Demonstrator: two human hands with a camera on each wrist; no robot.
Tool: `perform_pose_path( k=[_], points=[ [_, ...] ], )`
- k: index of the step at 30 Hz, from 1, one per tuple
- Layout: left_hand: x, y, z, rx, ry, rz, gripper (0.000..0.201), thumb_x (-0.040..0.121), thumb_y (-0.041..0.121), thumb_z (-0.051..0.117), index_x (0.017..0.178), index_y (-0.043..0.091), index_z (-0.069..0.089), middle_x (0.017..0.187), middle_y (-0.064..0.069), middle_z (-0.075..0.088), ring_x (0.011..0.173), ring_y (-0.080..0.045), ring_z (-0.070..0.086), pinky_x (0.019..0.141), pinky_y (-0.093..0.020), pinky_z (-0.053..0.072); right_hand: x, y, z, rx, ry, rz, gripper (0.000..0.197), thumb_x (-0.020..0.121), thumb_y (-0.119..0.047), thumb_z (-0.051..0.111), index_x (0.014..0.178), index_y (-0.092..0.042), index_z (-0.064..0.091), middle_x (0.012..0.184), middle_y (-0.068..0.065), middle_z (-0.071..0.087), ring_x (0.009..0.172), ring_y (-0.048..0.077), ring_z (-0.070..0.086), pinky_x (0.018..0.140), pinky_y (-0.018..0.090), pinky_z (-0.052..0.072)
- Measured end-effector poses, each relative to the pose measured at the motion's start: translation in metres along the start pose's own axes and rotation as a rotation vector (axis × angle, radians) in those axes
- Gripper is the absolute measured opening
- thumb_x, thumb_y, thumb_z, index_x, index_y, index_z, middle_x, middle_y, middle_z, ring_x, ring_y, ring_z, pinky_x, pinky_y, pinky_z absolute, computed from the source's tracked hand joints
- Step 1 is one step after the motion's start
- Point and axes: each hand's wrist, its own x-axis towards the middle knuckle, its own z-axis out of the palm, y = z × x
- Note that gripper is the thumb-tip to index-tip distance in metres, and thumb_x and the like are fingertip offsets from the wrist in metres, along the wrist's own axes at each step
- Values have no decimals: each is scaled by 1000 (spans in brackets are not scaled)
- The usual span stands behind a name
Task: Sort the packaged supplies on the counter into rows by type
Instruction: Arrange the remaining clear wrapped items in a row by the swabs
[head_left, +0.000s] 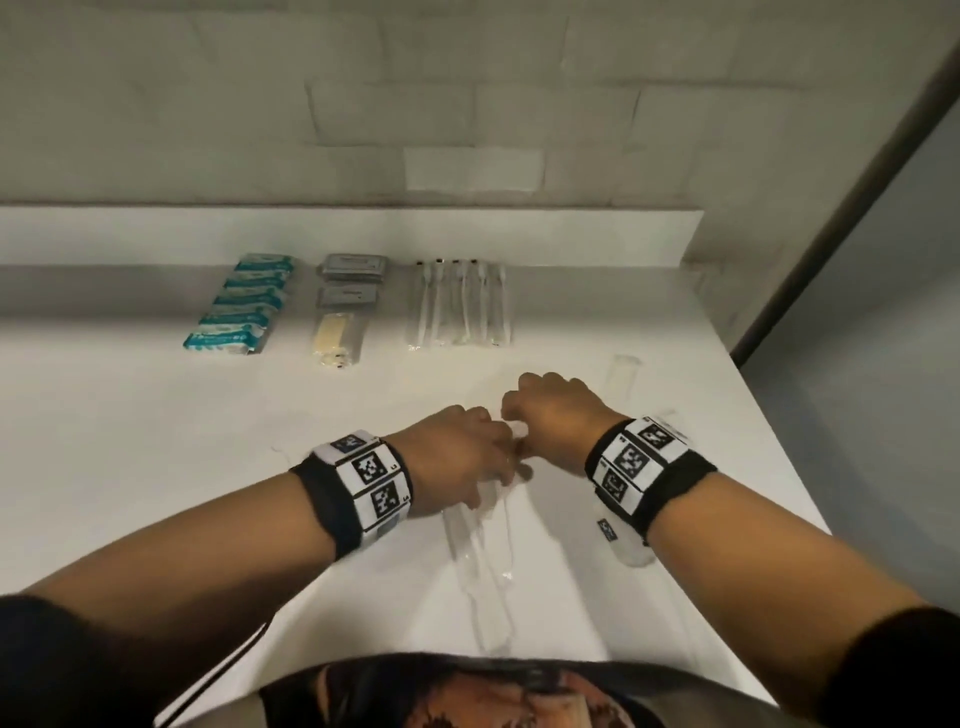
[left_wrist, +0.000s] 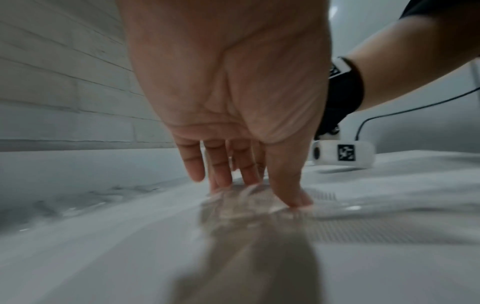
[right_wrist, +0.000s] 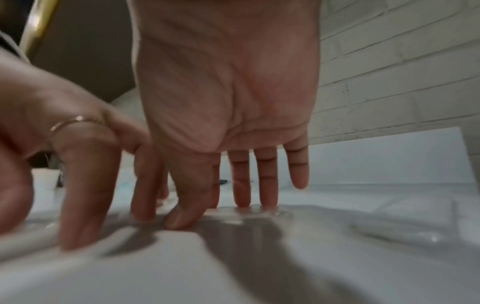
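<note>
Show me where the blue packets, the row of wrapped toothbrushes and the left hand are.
blue packets (head_left: 241, 304): head view, middle of the stack.
wrapped toothbrushes (head_left: 460, 304): head view, centre of the row.
left hand (head_left: 449, 460): head view, back of the hand.

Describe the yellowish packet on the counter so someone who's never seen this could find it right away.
Look along the back of the white counter, where three rows of supplies lie. In the middle row, the yellowish packet is nearest the person, in front of the grey packets. It is the only pale yellow item, between the blue-and-white packs and the toothbrushes.
</note>
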Motion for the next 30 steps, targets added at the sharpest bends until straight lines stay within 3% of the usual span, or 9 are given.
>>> perform_pose_path(
  k=[2, 6, 11, 14, 16, 20, 25, 28, 30],
  points=[
    [-7, -3, -2, 6, 29, -121, 36, 80, 37, 66, 115, 30, 58, 120, 8, 51, 112, -19, 45, 87, -31, 35, -1, -6, -3, -14, -20, 81, 42, 82, -39, 69, 116, -21, 55, 115, 2, 54, 105, 25, 52, 86, 36, 42],
    [-29, -14, -2, -16, 45, -330, 18, 86, 34, 59, 99, 21, 57, 106, 2, 55, 102, -22, 50, 82, -32, 35, -3, -10, -5, 23, -129, 222, 38, 85, -39, 66, 111, -12, 57, 108, 6, 63, 97, 27, 61, 76, 33, 45],
    [-54, -13, 2, -490, 174, -569, 16, 88, 16, 46, 101, 25, 41, 84, 8, 57, 78, -22, 58, 67, -33, 44, -13, -16, 0, 128, -86, 240, 27, 87, -21, 57, 110, -8, 58, 107, 10, 63, 93, 28, 62, 67, 31, 44],
    [-57, 0, 5, -525, 122, -542, 40, 88, 31, 54, 125, 33, 39, 99, 15, 54, 90, -15, 58, 80, -34, 47, -20, -25, 8, 96, -23, 188, 28, 92, -15, 45, 119, -10, 48, 113, 10, 56, 100, 29, 59, 75, 35, 44],
    [-55, 8, 7, -427, -21, -491, 56, 79, 44, 66, 129, 31, 43, 111, 13, 47, 101, -16, 55, 86, -33, 46, -23, -29, 14, 47, -7, 159, 28, 93, -16, 43, 121, -11, 47, 115, 10, 54, 102, 29, 57, 78, 35, 43],
    [-47, 16, 7, -362, -150, -480, 70, 72, 43, 75, 131, 20, 44, 124, 4, 38, 106, -20, 53, 87, -35, 46, -34, -23, 11, 38, -36, 211, 31, 90, -8, 47, 121, -8, 48, 116, 11, 52, 102, 30, 57, 74, 34, 41],
    [-42, 15, 0, -250, -225, -467, 49, 74, 49, 71, 111, 22, 53, 104, 7, 47, 92, -14, 49, 74, -28, 38, -57, 24, -4, 255, -15, 486, 32, 93, -13, 39, 120, -4, 54, 121, 16, 57, 105, 33, 58, 81, 35, 47],
    [-38, 13, -3, -236, -278, -452, 42, 75, 48, 69, 104, 23, 52, 98, 7, 53, 89, -15, 50, 74, -29, 39, -83, 61, 5, 392, 111, 806, 54, 85, -42, 56, 125, -7, 50, 127, 16, 51, 112, 35, 55, 90, 36, 45],
    [-36, 12, -3, -222, -294, -442, 45, 76, 48, 69, 108, 22, 53, 105, 5, 58, 93, -16, 53, 76, -29, 42, -94, 72, 14, 431, 60, 922, 72, 69, -53, 70, 126, -13, 49, 122, 13, 54, 110, 31, 58, 91, 33, 48]
  ],
)
